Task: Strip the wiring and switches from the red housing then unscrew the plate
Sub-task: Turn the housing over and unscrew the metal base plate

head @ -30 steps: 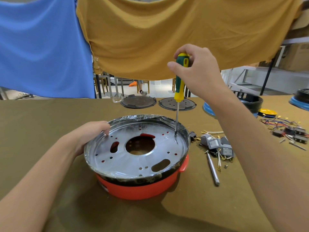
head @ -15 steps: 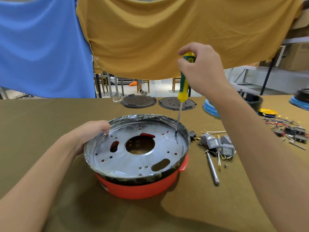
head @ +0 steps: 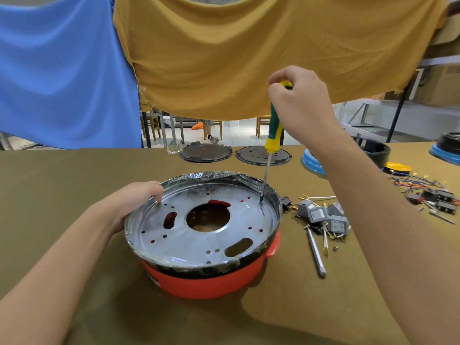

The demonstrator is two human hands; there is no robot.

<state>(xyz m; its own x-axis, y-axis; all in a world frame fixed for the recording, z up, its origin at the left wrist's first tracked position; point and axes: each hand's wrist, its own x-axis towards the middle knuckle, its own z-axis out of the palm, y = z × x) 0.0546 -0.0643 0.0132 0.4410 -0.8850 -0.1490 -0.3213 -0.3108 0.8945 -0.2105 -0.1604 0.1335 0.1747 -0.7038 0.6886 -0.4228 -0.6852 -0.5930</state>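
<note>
Screwdriver (head: 270,135) handle farther right, perhaps higher.

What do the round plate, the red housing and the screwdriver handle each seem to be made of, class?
Round plate: probably bare sheet metal, silvery and reflective, with punched holes.
Red housing: likely moulded plastic, with an even orange-red colour and a smooth, dull sheen.
Screwdriver handle: looks like plastic or rubber, in solid green and yellow, on a thin metal shaft.
</note>
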